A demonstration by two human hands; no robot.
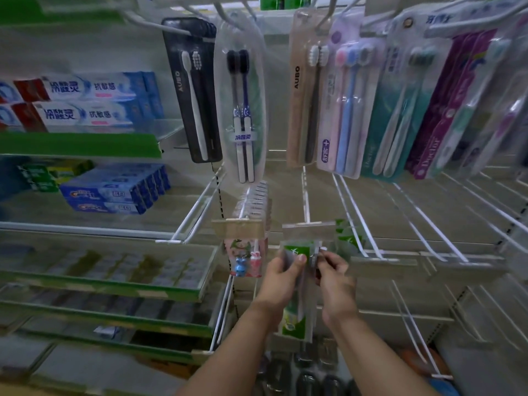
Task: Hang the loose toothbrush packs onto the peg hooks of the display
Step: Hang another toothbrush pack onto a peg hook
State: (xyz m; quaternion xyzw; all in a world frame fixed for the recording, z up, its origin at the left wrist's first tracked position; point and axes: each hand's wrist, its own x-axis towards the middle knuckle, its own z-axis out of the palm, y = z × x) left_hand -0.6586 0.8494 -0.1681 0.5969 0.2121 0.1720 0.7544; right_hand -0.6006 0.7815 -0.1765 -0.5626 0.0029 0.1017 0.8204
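Note:
A green and white toothbrush pack (297, 318) hangs upright between my two hands, just below the front end of a white peg hook (306, 201). My left hand (281, 277) grips the pack's upper left side, thumb on its front. My right hand (333, 274) pinches the pack's top right edge near the hook's price-tag holder (308, 228). More green packs (347, 235) hang behind on that hook. To the left, a hook carries children's toothbrush packs (247, 260).
Upper hooks hold black, clear, beige, pink and teal toothbrush packs (243, 110). Several bare white peg hooks (428, 232) reach out at the right. Toothpaste boxes (85, 101) fill the shelves on the left. Dark packs (305, 375) lie low between my forearms.

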